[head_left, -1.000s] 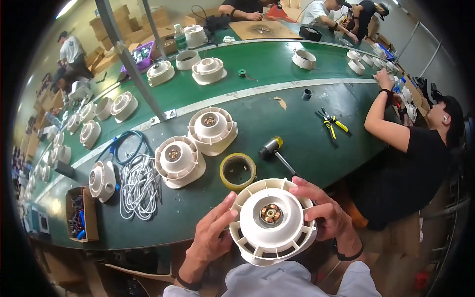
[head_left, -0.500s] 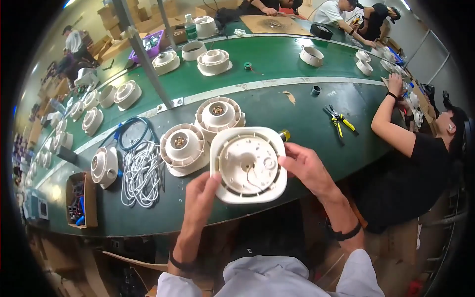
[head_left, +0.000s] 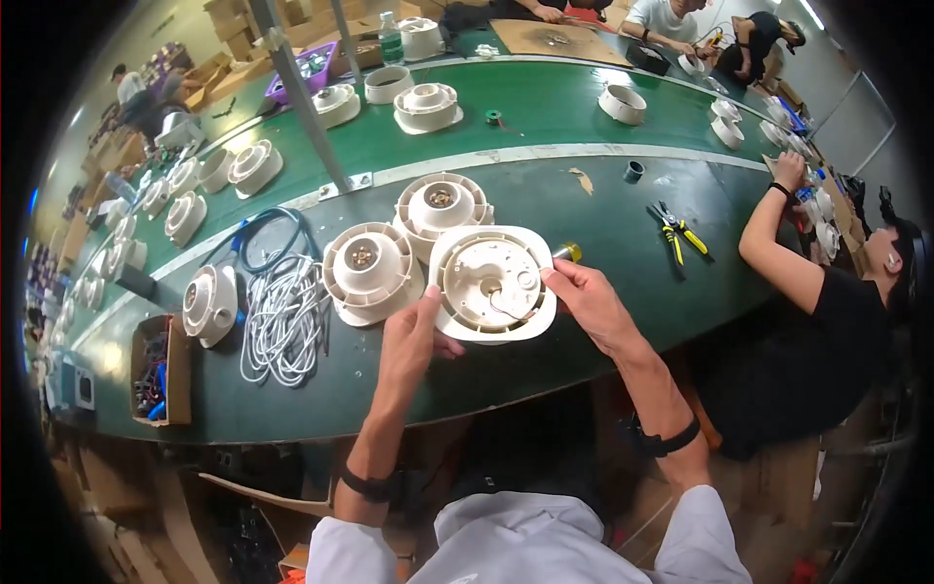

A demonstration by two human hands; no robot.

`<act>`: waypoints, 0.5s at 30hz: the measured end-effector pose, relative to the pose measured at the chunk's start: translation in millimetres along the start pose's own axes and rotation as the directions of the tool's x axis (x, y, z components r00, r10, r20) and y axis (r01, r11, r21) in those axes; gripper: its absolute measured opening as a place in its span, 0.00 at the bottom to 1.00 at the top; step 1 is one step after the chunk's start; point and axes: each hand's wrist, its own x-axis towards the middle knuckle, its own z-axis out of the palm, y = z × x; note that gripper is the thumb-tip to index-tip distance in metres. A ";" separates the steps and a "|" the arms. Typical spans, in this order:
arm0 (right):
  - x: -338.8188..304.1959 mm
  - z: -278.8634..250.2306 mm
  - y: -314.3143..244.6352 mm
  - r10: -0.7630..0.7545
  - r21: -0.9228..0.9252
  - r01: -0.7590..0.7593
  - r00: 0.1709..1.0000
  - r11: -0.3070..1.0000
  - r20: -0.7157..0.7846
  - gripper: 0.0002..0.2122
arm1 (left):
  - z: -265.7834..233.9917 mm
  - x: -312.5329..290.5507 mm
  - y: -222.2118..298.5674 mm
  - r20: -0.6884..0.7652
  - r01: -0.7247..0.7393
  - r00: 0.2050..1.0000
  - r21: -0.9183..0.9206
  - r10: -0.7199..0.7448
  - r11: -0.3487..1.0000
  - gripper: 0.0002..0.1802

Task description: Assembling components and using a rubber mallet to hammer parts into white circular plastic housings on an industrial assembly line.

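Both my hands hold a white round plastic fan housing (head_left: 492, 283) above the green table (head_left: 584, 185), its flat back side turned up, with a thin wire on it. My left hand (head_left: 410, 339) grips its lower left edge. My right hand (head_left: 590, 305) grips its right edge. Just behind it two more white housings stand face up, one on the left (head_left: 368, 271) and one further back (head_left: 441, 207). A yellow-ended tool (head_left: 568, 252) peeks out by my right fingers.
A bundle of white cables (head_left: 282, 321) and a blue cable (head_left: 261, 243) lie at left, beside another housing (head_left: 210, 304) and a small parts box (head_left: 156, 370). Yellow pliers (head_left: 675, 232) lie at right. A seated person's arm (head_left: 778, 263) reaches onto the table. Several housings line the far belt.
I lifted the housing from my lap up over the table and flipped it, so its back now faces up. The tape roll and hammer are now hidden behind it.
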 end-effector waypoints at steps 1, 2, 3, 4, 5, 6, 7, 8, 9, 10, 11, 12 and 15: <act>-0.7 0.0 1.7 -0.013 -0.032 0.012 1.000 0.999 -0.024 0.14 | 1.2 -0.8 0.3 -0.021 0.020 1.000 0.014 -0.020 1.000 0.30; -1.3 -6.4 7.2 -0.011 -0.076 0.006 0.998 0.997 -0.061 0.14 | -0.2 0.3 -1.6 0.001 0.005 1.000 0.031 -0.005 1.000 0.32; -8.5 -0.6 -0.5 -0.074 -0.051 0.069 0.991 0.996 -0.109 0.14 | -3.4 -1.4 -4.7 0.000 0.003 1.000 0.010 -0.003 1.000 0.31; -13.6 -3.8 -1.4 -0.094 -0.141 0.075 0.987 0.987 -0.129 0.15 | -6.2 -6.2 -5.7 -0.017 0.012 1.000 0.012 -0.012 1.000 0.31; -19.9 -11.5 -0.2 -0.118 -0.233 0.081 0.982 0.969 -0.151 0.16 | -7.5 -11.2 -6.6 -0.029 0.022 0.999 0.013 -0.021 1.000 0.31; -27.7 -15.4 2.8 -0.198 -0.343 0.124 0.962 0.931 -0.190 0.16 | -9.5 -19.8 -4.2 -0.063 -0.010 0.998 0.059 0.013 0.998 0.29; -37.3 -20.3 3.7 -0.286 -0.451 0.162 0.932 0.878 -0.222 0.16 | -13.9 -27.9 -2.6 -0.111 -0.047 0.992 0.118 0.060 0.992 0.24; -45.7 -28.3 6.0 -0.337 -0.595 0.139 0.912 0.791 -0.235 0.17 | -19.5 -37.3 -2.0 -0.154 -0.093 0.981 0.169 0.119 0.981 0.21; -52.6 -35.0 8.7 -0.391 -0.719 0.109 0.889 0.686 -0.237 0.17 | -27.6 -46.5 -1.2 -0.198 -0.133 0.964 0.226 0.179 0.965 0.17; -61.4 -41.0 9.6 -0.410 -0.798 0.063 0.881 0.599 -0.238 0.18 | -38.1 -52.0 -1.8 -0.242 -0.161 0.943 0.274 0.230 0.948 0.15; -68.6 -46.1 13.6 -0.427 -0.862 0.016 0.873 0.506 -0.235 0.19 | -51.7 -56.2 -3.7 -0.287 -0.181 0.916 0.325 0.279 0.928 0.13; -74.8 -52.7 18.9 -0.363 -0.854 -0.023 0.899 0.520 -0.245 0.23 | -64.1 -56.6 -5.2 -0.332 -0.205 0.885 0.350 0.326 0.914 0.12; -92.9 -56.2 30.2 -0.227 -0.871 -0.117 0.941 0.478 -0.251 0.28 | -97.2 -47.4 3.2 -0.480 -0.136 0.699 0.638 0.530 0.758 0.10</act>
